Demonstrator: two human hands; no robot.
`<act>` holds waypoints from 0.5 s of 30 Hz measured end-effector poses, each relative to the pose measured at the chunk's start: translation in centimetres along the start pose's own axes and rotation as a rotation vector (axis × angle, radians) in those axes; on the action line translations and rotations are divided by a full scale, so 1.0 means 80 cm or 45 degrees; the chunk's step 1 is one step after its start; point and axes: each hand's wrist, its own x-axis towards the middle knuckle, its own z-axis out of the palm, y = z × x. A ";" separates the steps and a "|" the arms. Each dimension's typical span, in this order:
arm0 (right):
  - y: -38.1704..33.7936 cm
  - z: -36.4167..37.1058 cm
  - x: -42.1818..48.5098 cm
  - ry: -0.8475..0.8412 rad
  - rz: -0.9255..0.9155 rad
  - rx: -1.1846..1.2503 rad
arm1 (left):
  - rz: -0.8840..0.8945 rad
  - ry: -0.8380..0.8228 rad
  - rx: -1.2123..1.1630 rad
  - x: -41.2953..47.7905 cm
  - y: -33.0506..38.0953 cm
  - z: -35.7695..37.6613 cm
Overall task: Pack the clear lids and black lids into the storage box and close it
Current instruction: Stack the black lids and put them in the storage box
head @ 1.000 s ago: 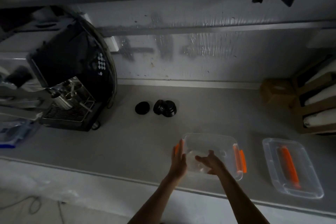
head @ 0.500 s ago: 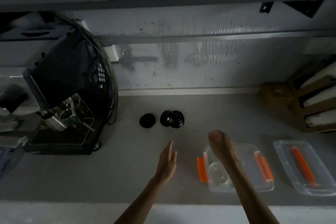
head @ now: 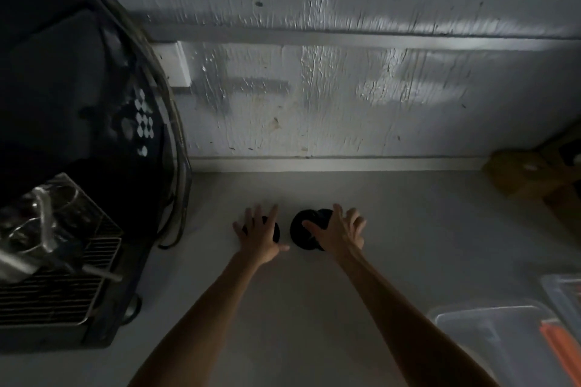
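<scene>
A single black lid [head: 276, 232] lies on the grey counter, mostly covered by my left hand [head: 259, 239], whose fingers are spread over it. Just to its right sits a small pile of black lids [head: 300, 227]; my right hand [head: 341, 234] hovers on it with fingers apart, thumb across the pile. Neither hand has closed on anything. The clear storage box [head: 471, 320] with an orange latch [head: 562, 352] stands at the lower right, partly cut off. What lies inside it is too blurred to tell.
A black coffee machine [head: 69, 122] with a metal drip grate [head: 53, 295] fills the left side, close to my left arm. The box's clear cover [head: 564, 287] lies at the right edge. A brown holder [head: 531, 179] stands at the back right against the wall.
Both hands left the storage box and reached forward to the black lids. The view moved closer to the wall, so the box now sits at the lower right.
</scene>
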 end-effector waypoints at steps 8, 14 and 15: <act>0.022 0.017 0.010 -0.150 -0.071 0.261 | 0.052 0.030 0.002 -0.012 0.000 0.016; 0.026 0.025 -0.015 -0.117 -0.046 0.361 | -0.088 0.004 -0.769 -0.022 0.031 -0.020; 0.024 0.026 -0.019 -0.122 -0.025 0.383 | -0.094 0.002 -0.760 -0.025 0.042 -0.021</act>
